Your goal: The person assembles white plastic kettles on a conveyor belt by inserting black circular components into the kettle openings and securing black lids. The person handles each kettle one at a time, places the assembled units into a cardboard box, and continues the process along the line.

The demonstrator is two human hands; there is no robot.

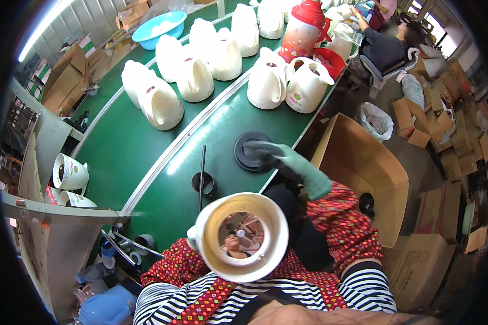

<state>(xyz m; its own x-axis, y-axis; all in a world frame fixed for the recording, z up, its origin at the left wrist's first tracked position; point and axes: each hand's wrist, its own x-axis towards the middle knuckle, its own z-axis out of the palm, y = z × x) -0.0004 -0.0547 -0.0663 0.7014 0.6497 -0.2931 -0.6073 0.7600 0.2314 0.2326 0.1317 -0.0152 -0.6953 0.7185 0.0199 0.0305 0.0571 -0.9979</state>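
A cream-white thermos jug body (pixel 203 238) is held close to my chest, its round opening facing up and a mirror-like surface inside. My left hand (pixel 192 236) grips its left side; most of the fingers are hidden behind the body. My right hand (pixel 279 157), in a green glove with dark fingers, reaches over a black round disc-shaped cap (pixel 245 154) on the green belt. Motion blurs its fingertips over the cap, so their grip is unclear. Left of the cap, a dark cup (pixel 210 185) stands with a black rod (pixel 203 168) across it.
Several white thermos jugs (pixel 195 81) stand on the green conveyor (pixel 114 157), with a red thermos (pixel 303 30) and a blue basin (pixel 160 30) farther back. An open cardboard box (pixel 358 162) is at the right. Beyond it sits a co-worker (pixel 385 51).
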